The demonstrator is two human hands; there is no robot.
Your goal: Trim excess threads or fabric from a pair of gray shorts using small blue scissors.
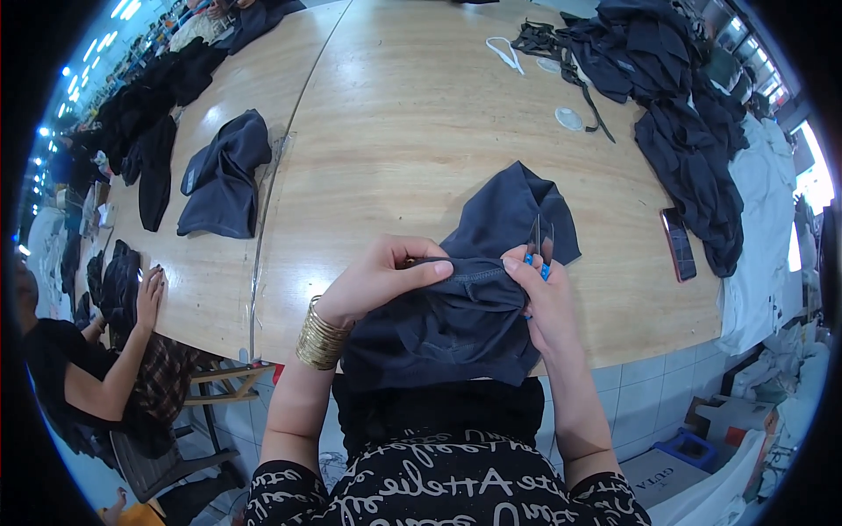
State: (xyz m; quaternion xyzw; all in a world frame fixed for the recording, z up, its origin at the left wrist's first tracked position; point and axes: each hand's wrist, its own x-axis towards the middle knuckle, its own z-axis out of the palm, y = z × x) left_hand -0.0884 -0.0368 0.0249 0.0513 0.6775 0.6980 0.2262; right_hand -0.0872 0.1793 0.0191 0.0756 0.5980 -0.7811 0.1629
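Observation:
A dark navy garment (421, 337) lies bunched at the table's near edge, part of it hanging over toward my lap and part spread on the wood beyond my hands. My left hand (386, 276), with gold bangles at the wrist, pinches a stitched seam between thumb and fingers. A short way along the same seam, my right hand (545, 302) grips the cloth. Small thread snips with blue handles (545, 272) are also held in that hand, blades apart and pointing away from me. The right fingers are partly hidden behind the fabric.
On the wooden table (377, 149), another folded dark garment (228, 180) rests at the left. Dark clothes (693, 167) pile up at the right beside a phone (677, 245) and white cloth (763, 228). A co-worker's hand (151, 294) touches dark fabric at the far left.

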